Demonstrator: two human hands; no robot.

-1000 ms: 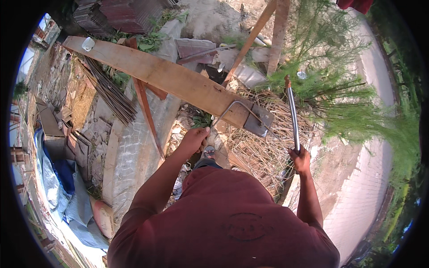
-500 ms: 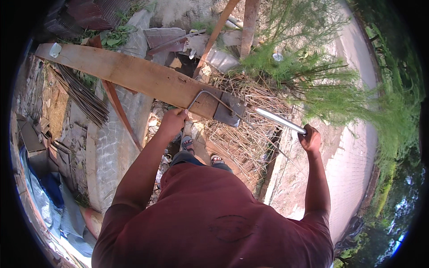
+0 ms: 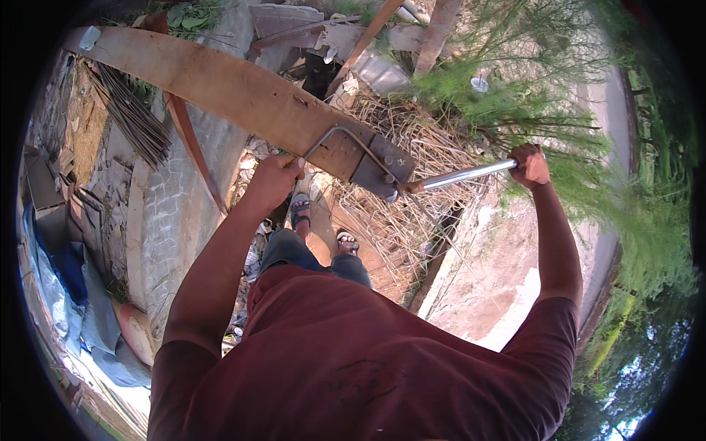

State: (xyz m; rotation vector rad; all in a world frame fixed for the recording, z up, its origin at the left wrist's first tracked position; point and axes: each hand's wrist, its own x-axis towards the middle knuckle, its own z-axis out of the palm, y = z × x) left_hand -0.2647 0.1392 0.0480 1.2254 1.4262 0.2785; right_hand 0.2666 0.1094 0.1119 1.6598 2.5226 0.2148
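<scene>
My left hand (image 3: 276,180) is closed on the near end of a bent steel rod (image 3: 338,128). From there the rod rises, turns a corner and crosses a dark metal plate (image 3: 376,167) with stubby pegs. Its thin straight part runs on toward the lower right. That plate sits on the right end of a long wooden plank (image 3: 243,92). My right hand (image 3: 529,166) is wrapped round the outer end of a silvery bar handle (image 3: 471,174). The handle's brownish inner end meets the rod beside the plate's right corner.
A bundle of straight rods (image 3: 136,117) lies on the left. Dry stalks (image 3: 397,228) are heaped under the plate. Feathery green branches (image 3: 529,110) hang at the right, near my right hand. Slanting wooden posts (image 3: 191,151) stand by the plank. My sandalled feet (image 3: 300,212) are below.
My right hand has swung the bar handle upward, away from my body, so it now slants up to the right. My left hand keeps its grip on the rod. The whole view has shifted slightly.
</scene>
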